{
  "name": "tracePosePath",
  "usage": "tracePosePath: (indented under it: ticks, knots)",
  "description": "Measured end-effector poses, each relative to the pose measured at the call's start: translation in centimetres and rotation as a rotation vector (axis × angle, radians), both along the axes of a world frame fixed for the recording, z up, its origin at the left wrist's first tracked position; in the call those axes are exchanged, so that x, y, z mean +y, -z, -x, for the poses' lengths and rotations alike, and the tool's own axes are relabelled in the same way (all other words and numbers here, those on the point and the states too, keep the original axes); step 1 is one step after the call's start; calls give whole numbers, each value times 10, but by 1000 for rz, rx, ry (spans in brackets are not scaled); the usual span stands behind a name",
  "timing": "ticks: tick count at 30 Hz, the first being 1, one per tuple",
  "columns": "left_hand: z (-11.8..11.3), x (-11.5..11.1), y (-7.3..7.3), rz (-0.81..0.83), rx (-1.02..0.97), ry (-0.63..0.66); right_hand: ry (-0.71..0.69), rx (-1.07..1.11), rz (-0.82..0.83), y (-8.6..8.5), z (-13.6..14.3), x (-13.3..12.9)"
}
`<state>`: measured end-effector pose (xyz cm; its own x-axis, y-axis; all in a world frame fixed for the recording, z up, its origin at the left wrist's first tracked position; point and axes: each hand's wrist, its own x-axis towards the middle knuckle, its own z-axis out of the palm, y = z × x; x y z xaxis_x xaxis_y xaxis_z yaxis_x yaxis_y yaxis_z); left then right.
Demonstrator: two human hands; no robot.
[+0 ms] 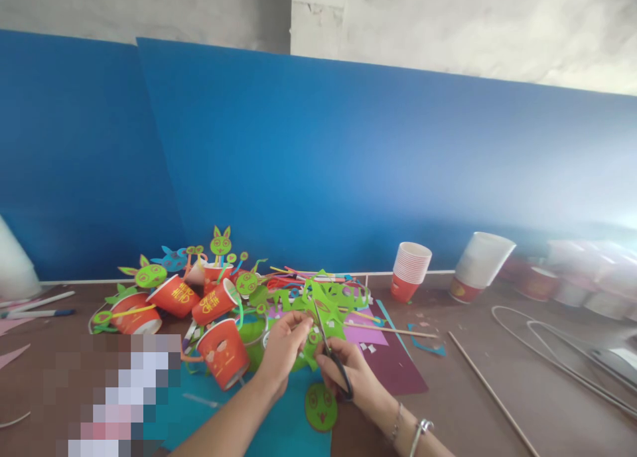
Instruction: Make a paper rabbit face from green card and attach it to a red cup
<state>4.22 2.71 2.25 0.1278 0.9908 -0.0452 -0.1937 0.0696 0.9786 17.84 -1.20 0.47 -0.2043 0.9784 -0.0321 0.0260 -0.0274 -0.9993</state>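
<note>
A pair of scissors [339,369] with dark handles is gripped in my right hand [351,371], its blades pointing up and away. My left hand [287,344] pinches a piece of green paper [322,306] beside the blades; a reddish outline shows on it. Just below the hands, a round green paper face [321,407] with drawn eyes and mouth lies on a blue-green sheet [283,420]. More cut green scraps [343,291] pile up behind my fingers. A red paper cup [223,354] lies tilted left of my left hand.
Several red cups with paper animal faces [220,241] stand or lie at the back left. Stacked paper cups [412,264] and a taller white stack [480,264] stand to the right. A thin stick [490,391] and a looped cable [557,344] lie on the brown table [442,417].
</note>
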Motion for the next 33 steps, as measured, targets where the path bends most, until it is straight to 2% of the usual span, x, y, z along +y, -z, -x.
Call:
tracePosePath:
  ticks: [10,16,24,33]
  knots:
    - [1,-1,0,0,-28,21,-20,-12,5,6,-1,1]
    - [2,0,0,-4,-10,70,-18,11,16,3,0,0]
    - [2,-1,1,10,-27,78,-7,-10,-18,2,1,1]
    - [3,1,3,0,-33,106,-8,5,19,4,0,1]
